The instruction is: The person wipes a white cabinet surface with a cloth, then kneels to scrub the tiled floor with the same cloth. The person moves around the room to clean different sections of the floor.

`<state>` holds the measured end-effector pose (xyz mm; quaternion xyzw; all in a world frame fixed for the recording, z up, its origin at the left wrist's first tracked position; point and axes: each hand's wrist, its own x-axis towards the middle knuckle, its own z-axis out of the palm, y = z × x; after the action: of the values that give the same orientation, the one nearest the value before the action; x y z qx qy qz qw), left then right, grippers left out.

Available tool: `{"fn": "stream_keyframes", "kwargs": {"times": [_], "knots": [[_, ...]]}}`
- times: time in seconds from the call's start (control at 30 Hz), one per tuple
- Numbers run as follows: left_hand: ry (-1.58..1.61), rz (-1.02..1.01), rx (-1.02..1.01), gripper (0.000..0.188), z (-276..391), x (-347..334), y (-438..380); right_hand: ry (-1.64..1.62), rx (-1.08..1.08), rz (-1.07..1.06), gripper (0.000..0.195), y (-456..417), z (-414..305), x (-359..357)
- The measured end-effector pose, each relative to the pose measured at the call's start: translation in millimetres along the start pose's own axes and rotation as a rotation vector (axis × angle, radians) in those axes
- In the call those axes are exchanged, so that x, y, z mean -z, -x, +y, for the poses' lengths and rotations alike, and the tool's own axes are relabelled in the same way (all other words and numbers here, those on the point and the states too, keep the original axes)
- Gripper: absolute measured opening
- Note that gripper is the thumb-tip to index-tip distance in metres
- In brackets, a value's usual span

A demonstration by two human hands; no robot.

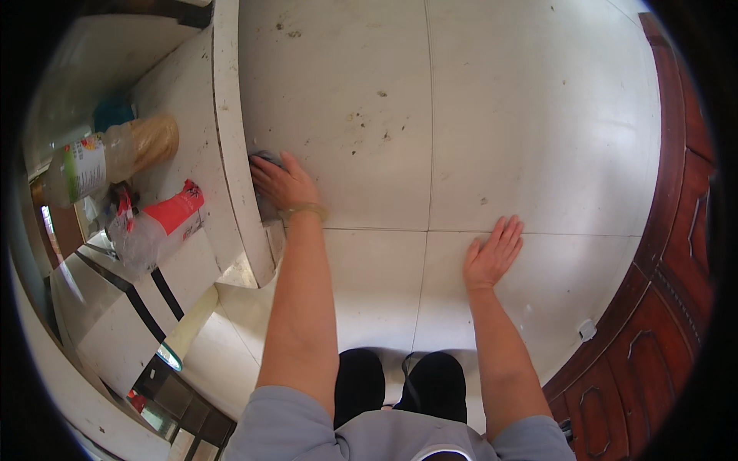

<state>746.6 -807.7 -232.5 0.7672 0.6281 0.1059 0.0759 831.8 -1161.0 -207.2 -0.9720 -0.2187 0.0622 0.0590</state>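
My left hand (284, 182), with a pale bangle at the wrist, presses a dark grey cloth (266, 157) against the white tiles (369, 190). It is close to the edge of a white ledge (226, 104). Most of the cloth is hidden under the fingers and palm. Further right, my right hand (492, 256) rests flat on the tiles with nothing in it, fingers slightly apart. Dark specks of dirt (362, 124) dot the tile beyond my left hand.
On the white ledge lie a labelled clear plastic bottle (86, 167) and a crumpled red and clear plastic package (173, 210). A dark red panelled wooden door (646, 328) borders the right side. Near it is a small white box (587, 330). My black-trousered knees (435, 380) are below.
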Motion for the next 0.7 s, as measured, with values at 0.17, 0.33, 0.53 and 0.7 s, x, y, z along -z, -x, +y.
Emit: {"fn": "stream_keyframes", "kwargs": {"times": [0.17, 0.33, 0.53, 0.7], "knots": [[0.037, -0.065, -0.199, 0.066, 9, -14, -29, -0.013, 0.006, 0.041, 0.071, 0, 0, 1], [0.138, -0.149, -0.406, 0.06, 55, -30, -36, -0.002, -0.004, 0.02, 0.072, 2, 2, 0], [0.836, -0.364, -0.336, 0.048, 108, -17, -45, -0.011, -0.001, 0.023, 0.071, 1, -3, 2], [1.394, -0.337, 0.071, 0.042, 122, 73, -34, -0.029, 0.001, 0.053, 0.069, 2, -2, 3]]}}
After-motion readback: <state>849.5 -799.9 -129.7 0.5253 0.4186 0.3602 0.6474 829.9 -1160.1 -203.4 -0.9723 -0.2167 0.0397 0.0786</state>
